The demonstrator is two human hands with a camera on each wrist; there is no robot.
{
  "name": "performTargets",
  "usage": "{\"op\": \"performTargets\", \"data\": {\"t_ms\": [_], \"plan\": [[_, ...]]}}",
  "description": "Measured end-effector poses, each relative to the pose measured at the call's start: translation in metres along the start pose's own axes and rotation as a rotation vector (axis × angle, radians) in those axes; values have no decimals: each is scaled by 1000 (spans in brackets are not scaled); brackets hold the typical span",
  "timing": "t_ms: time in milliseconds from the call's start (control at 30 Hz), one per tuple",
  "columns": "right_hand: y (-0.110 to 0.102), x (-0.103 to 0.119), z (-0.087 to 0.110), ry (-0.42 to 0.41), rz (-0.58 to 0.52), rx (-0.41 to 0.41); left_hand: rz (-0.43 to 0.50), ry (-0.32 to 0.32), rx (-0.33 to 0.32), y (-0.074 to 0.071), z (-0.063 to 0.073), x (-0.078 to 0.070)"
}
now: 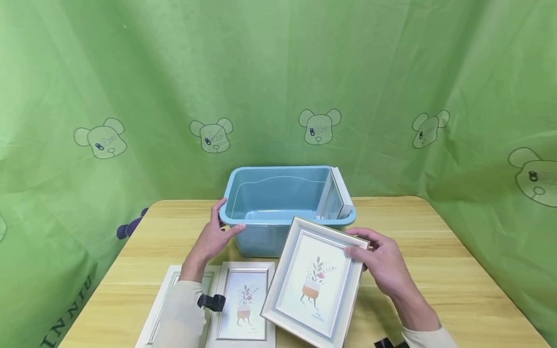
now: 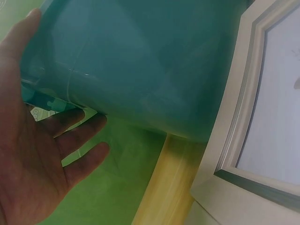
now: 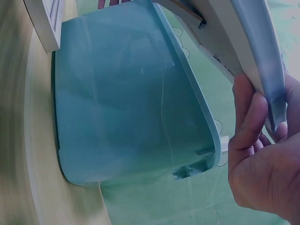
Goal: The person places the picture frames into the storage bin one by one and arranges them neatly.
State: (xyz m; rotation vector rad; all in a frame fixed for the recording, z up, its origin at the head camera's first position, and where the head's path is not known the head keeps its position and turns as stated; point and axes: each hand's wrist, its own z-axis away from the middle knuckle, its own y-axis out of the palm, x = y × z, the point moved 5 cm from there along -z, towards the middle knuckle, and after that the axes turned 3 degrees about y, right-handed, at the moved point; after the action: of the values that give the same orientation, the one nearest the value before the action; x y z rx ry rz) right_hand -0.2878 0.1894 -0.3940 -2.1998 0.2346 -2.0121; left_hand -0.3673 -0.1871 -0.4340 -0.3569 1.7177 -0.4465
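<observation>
My right hand [image 1: 383,261] grips the upper right corner of a cream picture frame [image 1: 314,280], thumb on its front. The frame shows a potted-plant print and tilts in front of a blue plastic bin [image 1: 262,241]. Its back side faces the right wrist view. At the bin's front left corner is my left hand [image 1: 212,244], touching it with spread fingers and the thumb by the front rim. In the left wrist view its fingers [image 2: 84,133] look fairly straight. Inside the bin, a white frame [image 1: 342,191] stands upright against the right wall.
On the wooden table [image 1: 435,270], a white frame with a similar print [image 1: 245,304] lies flat, partly covered by the held frame. Another white frame [image 1: 158,302] lies left of it, partly under my left sleeve. A green curtain [image 1: 270,72] hangs behind the table.
</observation>
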Motion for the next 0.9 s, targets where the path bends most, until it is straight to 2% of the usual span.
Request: {"op": "performTargets", "data": {"t_ms": [233, 533, 767, 900], "plan": [[-3, 4, 0, -16, -55, -65, 15, 2, 0, 0, 1, 1], [-9, 13, -1, -43, -253, -168, 15, 1, 0, 0, 1, 1], [-14, 24, -2, -31, -362, -356, -15, -4, -2, -1, 1, 0], [-16, 33, -3, -52, -412, -463, -26, -2, 1, -1, 0, 0]]}}
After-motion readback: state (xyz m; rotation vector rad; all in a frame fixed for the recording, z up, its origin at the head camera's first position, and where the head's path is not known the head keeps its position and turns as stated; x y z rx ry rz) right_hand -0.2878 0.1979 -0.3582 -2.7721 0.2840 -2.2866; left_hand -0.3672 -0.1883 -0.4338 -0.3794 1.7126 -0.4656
